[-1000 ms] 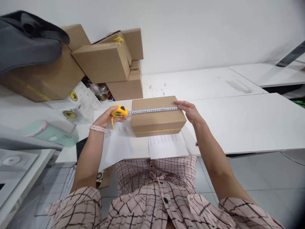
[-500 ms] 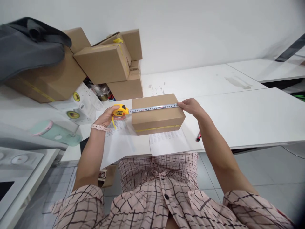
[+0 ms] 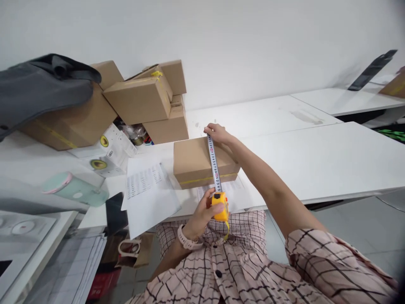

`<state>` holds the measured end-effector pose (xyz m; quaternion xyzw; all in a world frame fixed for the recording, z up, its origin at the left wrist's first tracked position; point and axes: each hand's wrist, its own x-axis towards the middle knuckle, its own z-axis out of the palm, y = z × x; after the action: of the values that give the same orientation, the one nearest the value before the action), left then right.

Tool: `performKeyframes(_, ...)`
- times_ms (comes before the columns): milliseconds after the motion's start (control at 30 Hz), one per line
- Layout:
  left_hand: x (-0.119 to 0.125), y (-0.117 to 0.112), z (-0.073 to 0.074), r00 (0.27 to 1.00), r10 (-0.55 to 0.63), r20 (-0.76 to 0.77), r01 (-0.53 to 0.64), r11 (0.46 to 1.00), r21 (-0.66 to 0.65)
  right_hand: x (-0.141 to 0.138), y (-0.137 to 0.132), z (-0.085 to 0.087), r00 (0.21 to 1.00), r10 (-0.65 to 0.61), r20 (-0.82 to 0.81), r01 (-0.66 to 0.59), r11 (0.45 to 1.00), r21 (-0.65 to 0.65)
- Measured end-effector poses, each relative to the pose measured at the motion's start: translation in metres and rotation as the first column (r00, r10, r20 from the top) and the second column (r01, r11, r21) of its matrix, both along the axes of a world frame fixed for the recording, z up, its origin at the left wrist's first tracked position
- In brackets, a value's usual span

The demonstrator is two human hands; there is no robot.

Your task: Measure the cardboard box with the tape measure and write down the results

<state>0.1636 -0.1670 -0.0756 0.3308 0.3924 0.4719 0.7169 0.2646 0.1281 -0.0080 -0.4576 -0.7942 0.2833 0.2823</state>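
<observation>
A small brown cardboard box (image 3: 193, 160) with a yellow strap lies on the white table (image 3: 316, 156) in front of me. My left hand (image 3: 202, 213) is closed round a yellow tape measure case (image 3: 220, 206) at the table's near edge. The white tape blade (image 3: 214, 162) runs from the case across the box top to its far edge. There my right hand (image 3: 217, 131) pinches the end of the tape against the box.
Printed paper sheets (image 3: 145, 190) lie left of and under the box. Stacked cardboard boxes (image 3: 142, 99) stand at the back left, with a dark grey bag (image 3: 41, 90) on top. White product boxes (image 3: 109, 152) and a mint green bottle (image 3: 74, 190) lie at the left.
The tape ran left to right across the box. Now it runs front to back: my left hand brought the case to the near edge, my right hand moved to the far edge.
</observation>
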Motion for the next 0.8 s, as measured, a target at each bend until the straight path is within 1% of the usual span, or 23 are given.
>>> performKeyframes(33,0.007,0.004,0.001,1.000,0.026,0.002,-0.026,1.000,0.009,-0.007,0.004,-0.004,0.999,-0.013,0.051,0.013,1.000,0.003)
performKeyframes(100,0.011,0.011,0.010,0.999,0.050,-0.011,-0.050,0.999,0.020,-0.015,0.012,-0.012,0.992,-0.049,0.112,0.049,0.999,0.000)
performKeyframes(200,0.007,0.017,0.027,0.998,0.050,-0.023,-0.050,0.999,0.004,-0.015,0.020,-0.024,0.976,-0.089,0.198,0.095,0.995,-0.019)
performKeyframes(267,0.007,0.017,0.033,0.999,0.053,-0.011,-0.053,0.999,-0.006,-0.012,0.021,-0.029,0.962,-0.105,0.252,0.111,0.994,-0.010)
performKeyframes(333,0.010,0.015,0.033,0.998,0.062,0.007,-0.062,0.998,-0.013,-0.010,0.022,-0.032,0.955,-0.105,0.278,0.107,0.994,0.007)
performKeyframes(467,0.018,0.017,0.026,0.997,0.070,0.040,-0.069,0.997,-0.039,-0.013,0.021,-0.036,0.966,-0.069,0.250,0.076,0.997,-0.018)
performKeyframes(533,0.020,0.019,0.024,0.996,0.074,0.040,-0.073,0.997,-0.032,-0.017,0.021,-0.035,0.978,-0.066,0.200,0.073,0.997,-0.031)
performKeyframes(567,0.019,0.020,0.024,0.997,0.074,0.033,-0.073,0.997,-0.024,-0.017,0.021,-0.033,0.987,-0.060,0.151,0.065,0.997,-0.033)
performKeyframes(633,0.014,0.017,0.025,0.997,0.080,0.004,-0.080,0.997,-0.002,-0.012,0.019,-0.027,0.999,-0.042,-0.020,0.041,0.999,-0.025)
performKeyframes(700,0.002,0.010,0.026,0.991,0.123,-0.052,-0.120,0.991,0.058,0.006,0.013,-0.018,0.970,-0.051,-0.236,0.052,0.999,-0.004)
performKeyframes(733,-0.006,0.004,0.025,0.980,0.175,-0.094,-0.164,0.980,0.114,0.021,0.007,-0.014,0.941,-0.084,-0.327,0.089,0.996,0.002)
performKeyframes(767,-0.016,-0.001,0.023,0.958,0.249,-0.142,-0.221,0.958,0.184,0.038,-0.001,-0.013,0.913,-0.130,-0.388,0.142,0.990,0.001)
performKeyframes(800,-0.027,-0.006,0.020,0.922,0.339,-0.190,-0.286,0.923,0.256,0.056,-0.012,-0.013,0.890,-0.199,-0.410,0.214,0.977,-0.008)
